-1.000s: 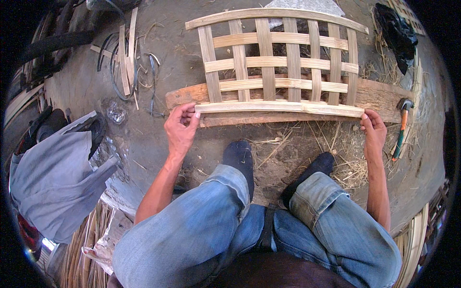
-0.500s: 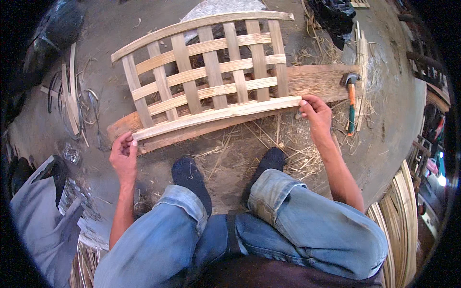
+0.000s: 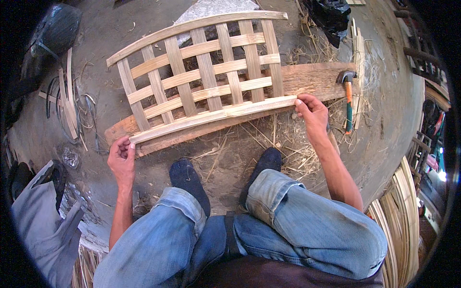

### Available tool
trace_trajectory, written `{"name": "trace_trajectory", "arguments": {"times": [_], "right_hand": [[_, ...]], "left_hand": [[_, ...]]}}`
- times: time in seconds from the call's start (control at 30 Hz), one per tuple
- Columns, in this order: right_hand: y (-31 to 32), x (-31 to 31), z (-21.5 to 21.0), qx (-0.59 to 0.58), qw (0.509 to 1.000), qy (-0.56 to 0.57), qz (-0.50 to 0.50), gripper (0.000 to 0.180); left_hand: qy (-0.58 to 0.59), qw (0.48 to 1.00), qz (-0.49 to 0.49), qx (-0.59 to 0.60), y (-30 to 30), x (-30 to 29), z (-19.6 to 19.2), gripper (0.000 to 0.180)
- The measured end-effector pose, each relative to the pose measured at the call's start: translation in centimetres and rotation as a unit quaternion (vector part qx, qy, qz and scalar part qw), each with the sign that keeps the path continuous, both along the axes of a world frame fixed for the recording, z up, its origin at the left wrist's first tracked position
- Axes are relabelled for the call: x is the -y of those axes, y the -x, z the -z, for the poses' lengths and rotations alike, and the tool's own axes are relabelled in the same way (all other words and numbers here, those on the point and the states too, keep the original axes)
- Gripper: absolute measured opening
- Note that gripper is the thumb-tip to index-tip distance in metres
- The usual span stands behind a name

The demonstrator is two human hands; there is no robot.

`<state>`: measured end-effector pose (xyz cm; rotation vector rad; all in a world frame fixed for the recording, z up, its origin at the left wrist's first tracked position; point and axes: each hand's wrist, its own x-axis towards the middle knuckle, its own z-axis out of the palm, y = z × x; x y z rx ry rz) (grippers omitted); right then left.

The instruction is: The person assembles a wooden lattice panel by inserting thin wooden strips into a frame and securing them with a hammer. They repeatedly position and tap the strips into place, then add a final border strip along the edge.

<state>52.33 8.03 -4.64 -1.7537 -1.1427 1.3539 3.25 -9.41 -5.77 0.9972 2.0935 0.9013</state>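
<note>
A woven lattice panel of pale wood slats (image 3: 206,72) lies partly over a long brown wooden plank (image 3: 317,80) on the floor. Along its near edge runs a pale wooden strip (image 3: 211,116), across the lower ends of the upright slats. My left hand (image 3: 122,161) pinches the strip's left end between thumb and fingers. At the right end, my right hand (image 3: 312,117) grips it the same way. A hammer (image 3: 347,98) with an orange and green handle rests its dark head on the plank, right of my right hand.
Wood shavings (image 3: 302,161) litter the floor near my feet. Loose strips (image 3: 68,105) lie at the left and a grey stone (image 3: 213,14) behind the panel. Black plastic (image 3: 330,19) sits far right; bundled long strips (image 3: 401,211) stand near right, grey cloth (image 3: 43,216) near left.
The panel, plank and hammer appear slightly further left and a little higher or lower in the picture, consistent with a small view shift. Both hands keep their grip on the strip's ends.
</note>
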Motion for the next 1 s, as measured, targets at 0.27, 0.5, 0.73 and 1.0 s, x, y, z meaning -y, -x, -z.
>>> {"name": "trace_trajectory", "arguments": {"times": [0.27,0.5,0.73,1.0], "right_hand": [[0.1,0.2,0.2,-0.022,0.999,-0.007,0.022,0.018],[0.3,0.1,0.0,-0.003,1.000,-0.003,0.022,0.018],[-0.7,-0.9,-1.4,0.048,0.998,-0.027,0.039,0.016],[-7.1,-20.1,-9.8,0.364,0.887,-0.214,-0.188,0.021]], "left_hand": [[-0.003,1.000,0.004,-0.010,0.0,0.0,0.2,0.024],[0.010,0.999,0.015,-0.027,-0.1,-0.2,-0.6,0.024],[0.005,1.000,-0.004,-0.007,0.3,-0.1,-0.1,0.021],[-0.010,0.993,-0.061,0.099,2.3,1.0,1.4,0.022]]}}
